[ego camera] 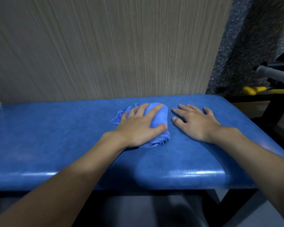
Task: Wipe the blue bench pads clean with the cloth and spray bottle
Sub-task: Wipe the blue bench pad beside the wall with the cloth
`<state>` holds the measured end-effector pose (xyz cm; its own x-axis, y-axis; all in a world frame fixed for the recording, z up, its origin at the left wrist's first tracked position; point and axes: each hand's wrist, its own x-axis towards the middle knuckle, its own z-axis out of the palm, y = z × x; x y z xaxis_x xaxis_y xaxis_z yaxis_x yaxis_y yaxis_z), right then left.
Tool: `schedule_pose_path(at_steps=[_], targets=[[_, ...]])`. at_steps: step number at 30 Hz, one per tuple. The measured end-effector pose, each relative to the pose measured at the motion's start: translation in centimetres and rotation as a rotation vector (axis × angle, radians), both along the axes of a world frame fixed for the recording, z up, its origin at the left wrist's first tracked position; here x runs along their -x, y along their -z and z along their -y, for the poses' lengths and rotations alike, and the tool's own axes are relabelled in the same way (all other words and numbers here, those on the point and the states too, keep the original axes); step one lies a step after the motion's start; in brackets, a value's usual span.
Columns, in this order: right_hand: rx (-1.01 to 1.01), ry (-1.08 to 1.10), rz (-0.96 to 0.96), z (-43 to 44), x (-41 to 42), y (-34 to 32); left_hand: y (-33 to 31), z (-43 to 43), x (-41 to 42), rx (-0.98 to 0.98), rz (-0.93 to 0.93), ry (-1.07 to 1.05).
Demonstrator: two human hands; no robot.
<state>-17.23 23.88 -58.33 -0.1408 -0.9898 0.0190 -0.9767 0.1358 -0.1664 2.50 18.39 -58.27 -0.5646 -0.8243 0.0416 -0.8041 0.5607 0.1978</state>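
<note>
Over the head camera: the left hand [138,126] is pressing flat on the crumpled blue cloth [161,114], fingers spread and straight, thumb lying against its near side, gripping nothing. The cloth is sitting right of centre on the blue bench pad [56,138], toward the far edge. Just beside it, the right hand [197,123] is resting palm-down on the bare pad, fingers splayed, holding nothing. A wood-grain wall panel [105,46] is standing behind the bench, and a yellow handle [252,90] is poking in at far right.
</note>
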Motion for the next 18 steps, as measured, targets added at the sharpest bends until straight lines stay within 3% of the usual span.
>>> schedule_pose_path(at_steps=[5, 9, 18], targets=[[-0.024, -0.003, -0.101, 0.2, -0.5, -1.3, 0.3, -5.9, -3.2, 0.021, 0.035, 0.059], [0.115, 0.015, 0.122, 0.9, -1.3, -1.8, 0.4, -7.0, -4.0, 0.040, 0.039, 0.061], [0.025, -0.008, -0.017, 2.0, -1.1, 0.4, 0.1, 1.6, -1.5, -0.020, -0.021, 0.029]])
